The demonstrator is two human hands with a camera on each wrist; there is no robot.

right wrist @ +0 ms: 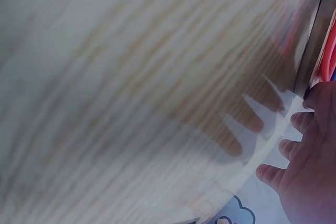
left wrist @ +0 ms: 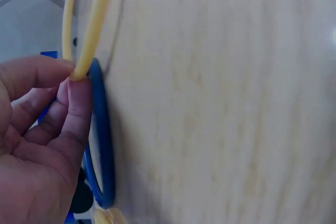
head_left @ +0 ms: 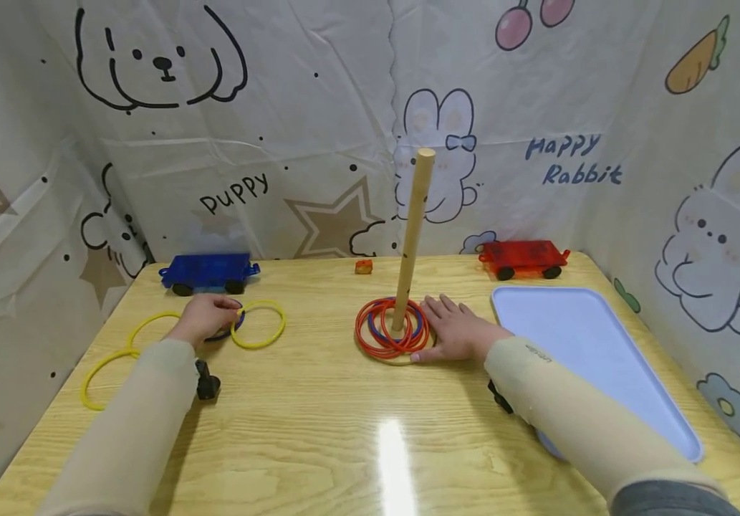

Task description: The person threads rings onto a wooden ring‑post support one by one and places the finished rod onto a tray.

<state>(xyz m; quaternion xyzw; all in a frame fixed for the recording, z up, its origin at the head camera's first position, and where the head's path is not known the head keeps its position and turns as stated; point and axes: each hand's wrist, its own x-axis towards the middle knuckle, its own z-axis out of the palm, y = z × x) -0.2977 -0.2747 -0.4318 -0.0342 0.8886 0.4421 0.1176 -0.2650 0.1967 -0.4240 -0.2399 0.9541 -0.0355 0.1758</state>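
Between thumb and fingertips, my left hand (head_left: 205,317) pinches a yellow ring (head_left: 258,347), held on edge in the left wrist view. Just behind the yellow ring, a blue ring (left wrist: 105,145) is by the fingers; whether they touch it I cannot tell. A wooden peg (head_left: 412,244) stands upright on a round base, with several red rings (head_left: 363,342) and a blue ring (head_left: 375,330) around its foot. Fingers spread, my right hand (head_left: 456,331) rests at the right side of that base. Only part of this hand and some red ring (right wrist: 329,51) show in the right wrist view.
More yellow rings (head_left: 89,380) lie on the table left of my left forearm. A blue wheeled cart (head_left: 208,270) stands at the back left, a red one (head_left: 524,256) at the back right. A small orange block (head_left: 364,266) sits behind the peg. A pale blue tray (head_left: 576,322) lies at right.
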